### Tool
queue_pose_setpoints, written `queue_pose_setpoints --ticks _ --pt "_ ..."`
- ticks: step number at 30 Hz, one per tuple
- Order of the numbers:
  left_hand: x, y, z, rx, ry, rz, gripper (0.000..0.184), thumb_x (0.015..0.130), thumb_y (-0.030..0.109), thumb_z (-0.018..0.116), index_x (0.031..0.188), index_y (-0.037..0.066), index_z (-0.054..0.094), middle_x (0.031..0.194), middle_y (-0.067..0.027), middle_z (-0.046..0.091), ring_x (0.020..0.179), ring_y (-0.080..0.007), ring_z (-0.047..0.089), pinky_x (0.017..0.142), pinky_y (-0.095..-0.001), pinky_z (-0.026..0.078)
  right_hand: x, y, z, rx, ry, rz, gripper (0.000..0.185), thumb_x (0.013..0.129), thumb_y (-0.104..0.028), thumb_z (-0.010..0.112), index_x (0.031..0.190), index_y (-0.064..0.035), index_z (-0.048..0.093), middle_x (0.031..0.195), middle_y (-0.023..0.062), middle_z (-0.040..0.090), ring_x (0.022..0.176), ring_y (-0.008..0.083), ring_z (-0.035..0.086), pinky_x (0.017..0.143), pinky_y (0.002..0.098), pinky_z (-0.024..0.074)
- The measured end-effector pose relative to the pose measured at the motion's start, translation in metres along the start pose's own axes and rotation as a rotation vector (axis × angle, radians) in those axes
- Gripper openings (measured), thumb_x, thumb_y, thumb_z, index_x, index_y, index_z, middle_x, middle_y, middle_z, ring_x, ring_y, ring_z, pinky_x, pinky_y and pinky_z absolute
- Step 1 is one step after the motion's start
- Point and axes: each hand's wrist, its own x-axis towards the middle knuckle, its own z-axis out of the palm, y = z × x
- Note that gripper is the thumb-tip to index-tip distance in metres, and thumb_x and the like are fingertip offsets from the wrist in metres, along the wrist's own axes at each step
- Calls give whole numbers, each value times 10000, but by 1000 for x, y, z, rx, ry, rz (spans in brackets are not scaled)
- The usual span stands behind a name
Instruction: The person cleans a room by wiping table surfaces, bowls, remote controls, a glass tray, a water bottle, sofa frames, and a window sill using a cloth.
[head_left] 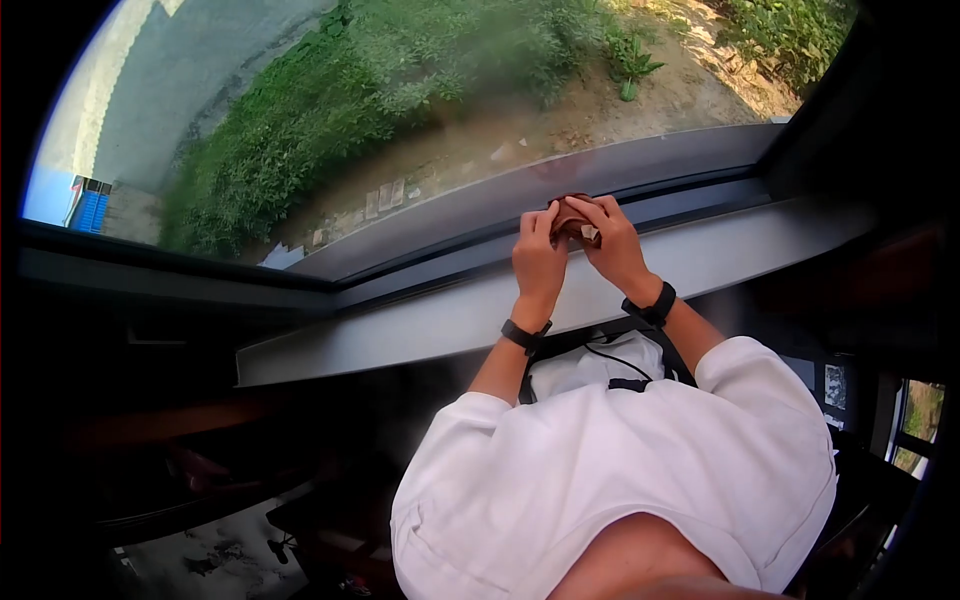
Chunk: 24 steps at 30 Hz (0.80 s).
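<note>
Both hands meet at a small brown leather-like item, which looks folded or bunched, with a pale patch at its lower right. My left hand grips its left side, fingers bent against it. On the other side, my right hand has its fingers curled over the top and right of it. The palms and part of the item are hidden. It is held above a light window sill, close to the window frame. Each wrist wears a black band.
A large window stands ahead, with green plants and bare ground outside. Its dark frame runs along the far side of the sill. White fabric and a black strap lie just below my forearms. The surroundings at both sides are very dark.
</note>
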Motion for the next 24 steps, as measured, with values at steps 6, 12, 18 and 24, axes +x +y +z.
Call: queue_pose_setpoints --ticks 6,12,18,24 --pt "76 71 -68 -71 361 307 565 748 -101 710 1273 96 640 1159 -118 628 1000 -290 656 815 -378 565 70 -76 -29 30 280 -359 840 573 158 724 1334 -180 616 1235 129 530 1040 353 593 778 407 557" --pt "112 63 -63 -53 320 341 541 740 -82 738 1234 125 660 1123 -95 634 922 -291 672 703 -365 575 97 -59 -20 -15 380 -389 817 569 186 675 1313 -147 632 1209 129 544 1024 355 591 772 400 542" --pt "82 21 -54 -70 267 274 496 742 -49 761 1194 137 676 1077 -81 636 852 -294 676 671 -373 561 70 -44 15 -27 363 -362 750 607 185 643 1294 -116 638 1188 144 550 1017 359 593 799 406 537" --pt "54 -27 -83 31 311 178 495 731 -61 748 1180 136 680 1079 -88 636 876 -309 673 678 -389 554 64 -60 66 -10 267 -428 704 617 102 745 1273 -136 656 1164 117 572 968 346 609 775 409 536"
